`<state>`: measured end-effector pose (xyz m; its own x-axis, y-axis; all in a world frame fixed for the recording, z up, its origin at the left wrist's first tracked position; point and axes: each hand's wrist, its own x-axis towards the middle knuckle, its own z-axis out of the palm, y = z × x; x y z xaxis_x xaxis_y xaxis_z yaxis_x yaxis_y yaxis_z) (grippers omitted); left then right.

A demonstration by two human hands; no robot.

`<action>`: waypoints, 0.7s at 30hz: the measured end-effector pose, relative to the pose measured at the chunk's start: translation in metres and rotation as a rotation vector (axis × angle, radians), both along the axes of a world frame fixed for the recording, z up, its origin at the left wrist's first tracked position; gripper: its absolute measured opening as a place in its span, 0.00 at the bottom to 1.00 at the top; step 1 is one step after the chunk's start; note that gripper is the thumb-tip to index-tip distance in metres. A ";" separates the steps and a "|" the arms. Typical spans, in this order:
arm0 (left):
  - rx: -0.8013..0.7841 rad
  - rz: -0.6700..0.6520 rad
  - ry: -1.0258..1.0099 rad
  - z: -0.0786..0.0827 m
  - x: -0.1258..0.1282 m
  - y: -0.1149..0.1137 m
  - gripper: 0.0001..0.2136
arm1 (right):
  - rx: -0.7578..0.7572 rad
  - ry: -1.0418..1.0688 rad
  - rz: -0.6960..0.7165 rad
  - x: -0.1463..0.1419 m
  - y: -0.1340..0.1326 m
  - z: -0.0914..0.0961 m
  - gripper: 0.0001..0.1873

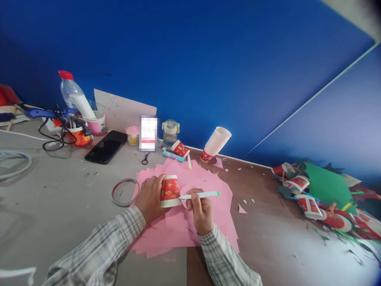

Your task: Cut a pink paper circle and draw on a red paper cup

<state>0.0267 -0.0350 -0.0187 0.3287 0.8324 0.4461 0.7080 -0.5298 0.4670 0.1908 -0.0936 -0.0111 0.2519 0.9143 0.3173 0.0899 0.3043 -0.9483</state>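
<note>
My left hand is closed round the left side of a red paper cup with gold star patterns. Its rim faces down and shows green colouring. In my right hand is a white marker with a green end, pinched between thumb and fingers. The marker's tip meets or nearly meets the cup's lower right side. Under both hands lies a loose stack of pink paper. A round pink paper piece shows partly behind the right hand.
A tape ring lies left of the paper. Behind stand a jar, a tipped cup, a glue stick and a leaning cup stack. A black phone rests at left. Several decorated cups crowd the right.
</note>
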 end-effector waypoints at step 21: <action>0.006 0.008 0.026 0.001 0.001 -0.001 0.38 | -0.006 0.175 0.073 -0.002 -0.001 -0.002 0.15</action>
